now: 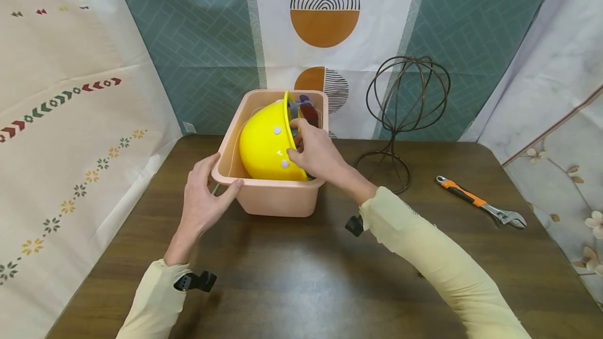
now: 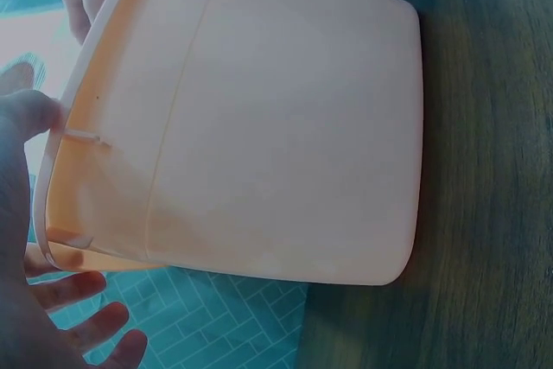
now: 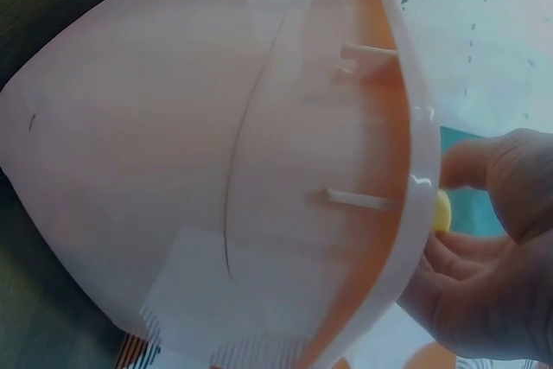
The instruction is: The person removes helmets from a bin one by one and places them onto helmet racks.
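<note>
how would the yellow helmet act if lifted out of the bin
The yellow helmet is probably stiff, since its shell looks smooth and evenly domed. That smooth surface may feel slippery. Set down on its rounded crown, it would likely rock.

A dark brown wood-grain table [image 1: 282, 307] spans the scene, with soft glare on its near middle. Beyond its far edge, a teal backdrop [image 1: 198, 30] with a brick-like pattern carries 1 white panel [image 1: 386, 14] bearing 2 part-orange, part-lined circles [image 1: 325, 27]. Cream cloth [image 1: 56, 51] with coloured motifs covers the left; pale floral cloth [image 1: 565, 67], the right.
</note>
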A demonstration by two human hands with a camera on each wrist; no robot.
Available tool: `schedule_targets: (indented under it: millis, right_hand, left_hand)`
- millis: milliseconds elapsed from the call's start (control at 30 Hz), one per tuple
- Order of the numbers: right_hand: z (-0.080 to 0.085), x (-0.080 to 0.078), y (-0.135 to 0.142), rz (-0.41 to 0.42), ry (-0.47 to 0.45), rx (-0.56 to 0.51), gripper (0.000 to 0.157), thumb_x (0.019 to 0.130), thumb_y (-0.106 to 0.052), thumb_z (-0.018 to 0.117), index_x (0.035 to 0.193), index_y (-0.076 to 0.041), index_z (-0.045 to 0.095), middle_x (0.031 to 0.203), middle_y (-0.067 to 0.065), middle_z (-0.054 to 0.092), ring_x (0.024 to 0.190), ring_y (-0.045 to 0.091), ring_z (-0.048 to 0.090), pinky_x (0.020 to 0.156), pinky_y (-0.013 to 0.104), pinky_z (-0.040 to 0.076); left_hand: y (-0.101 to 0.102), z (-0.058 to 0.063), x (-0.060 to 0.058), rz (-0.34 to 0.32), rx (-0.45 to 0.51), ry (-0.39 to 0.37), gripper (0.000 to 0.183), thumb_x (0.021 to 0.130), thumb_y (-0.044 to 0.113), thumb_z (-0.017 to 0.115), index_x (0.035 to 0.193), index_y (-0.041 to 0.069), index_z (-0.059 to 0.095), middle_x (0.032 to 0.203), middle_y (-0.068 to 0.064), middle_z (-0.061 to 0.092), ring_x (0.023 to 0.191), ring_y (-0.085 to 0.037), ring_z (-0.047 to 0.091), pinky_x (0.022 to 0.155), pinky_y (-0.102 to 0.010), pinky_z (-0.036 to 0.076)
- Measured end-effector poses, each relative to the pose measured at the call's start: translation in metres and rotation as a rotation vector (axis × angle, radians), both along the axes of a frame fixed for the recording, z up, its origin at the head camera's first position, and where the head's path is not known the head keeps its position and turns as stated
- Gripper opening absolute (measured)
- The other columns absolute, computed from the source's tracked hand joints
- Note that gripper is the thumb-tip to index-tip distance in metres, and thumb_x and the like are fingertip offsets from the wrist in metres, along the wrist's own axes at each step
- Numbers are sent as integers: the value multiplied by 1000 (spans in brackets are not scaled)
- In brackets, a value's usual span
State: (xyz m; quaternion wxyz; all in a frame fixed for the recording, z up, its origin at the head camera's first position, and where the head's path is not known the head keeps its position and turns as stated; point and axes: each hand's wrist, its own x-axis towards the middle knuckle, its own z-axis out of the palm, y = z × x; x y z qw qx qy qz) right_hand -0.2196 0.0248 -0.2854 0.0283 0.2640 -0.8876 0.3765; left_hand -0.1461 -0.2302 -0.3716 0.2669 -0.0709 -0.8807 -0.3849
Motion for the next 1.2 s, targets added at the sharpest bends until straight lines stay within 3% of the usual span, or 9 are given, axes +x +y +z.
schedule_targets:
  millis: [267, 667, 1200]
  right_hand:
    - [0, 0, -4, -28, 30, 55, 64, 88, -9, 73, 144, -3, 42, 107, 11, 63, 85, 20, 61, 78, 31, 56]
    - [5, -2, -6, -15, -47, 112, 68, 89, -6, 66, 150, -3, 34, 116, 13, 65, 88, 19, 65, 82, 34, 56]
    - [6, -4, -5, -3, -102, 50, 68, 87, -4, 63, 148, 0, 35, 103, 14, 63, 84, 24, 62, 78, 33, 56]
  left_hand:
    - [1, 1, 2, 7, -8, -1, 71, 82, 29, 77, 143, 3, 50, 137, -16, 52, 112, -31, 45, 85, -46, 45]
    - [2, 2, 2, -2, -6, -6, 71, 83, 27, 77, 144, 3, 50, 138, -15, 51, 114, -31, 44, 87, -49, 45]
    - [2, 1, 3, -4, 0, -12, 72, 84, 30, 77, 144, 4, 49, 140, -16, 50, 117, -32, 44, 90, -53, 44]
